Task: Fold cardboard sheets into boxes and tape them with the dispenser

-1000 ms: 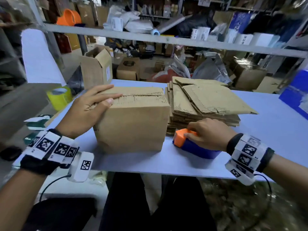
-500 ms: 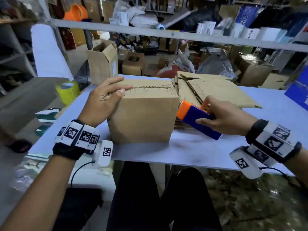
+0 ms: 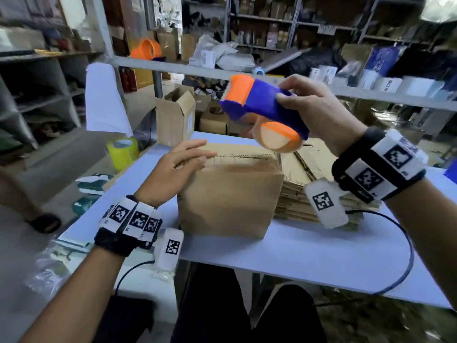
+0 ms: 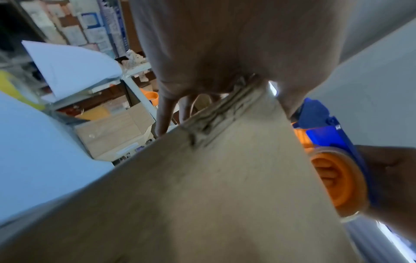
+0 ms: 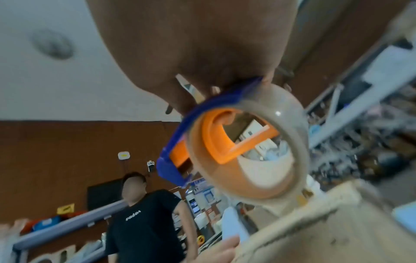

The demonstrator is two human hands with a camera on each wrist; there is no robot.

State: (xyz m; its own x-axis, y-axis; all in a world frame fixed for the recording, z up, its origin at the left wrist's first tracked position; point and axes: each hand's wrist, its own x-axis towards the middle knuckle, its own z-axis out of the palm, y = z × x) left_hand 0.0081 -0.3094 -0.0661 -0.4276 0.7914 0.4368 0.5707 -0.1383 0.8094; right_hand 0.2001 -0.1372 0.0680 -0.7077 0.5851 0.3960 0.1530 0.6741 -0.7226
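Dispenser (image 3: pixel 262 107) in right hand (image 3: pixel 319 112) fingers

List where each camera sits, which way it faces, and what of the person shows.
Head: looks forward and down at the table; both forearms show, left hand on the box.
Left wrist: looks along the palm across the box's side.
Right wrist: looks up past the right hand.
Shared: all show the tape dispenser.
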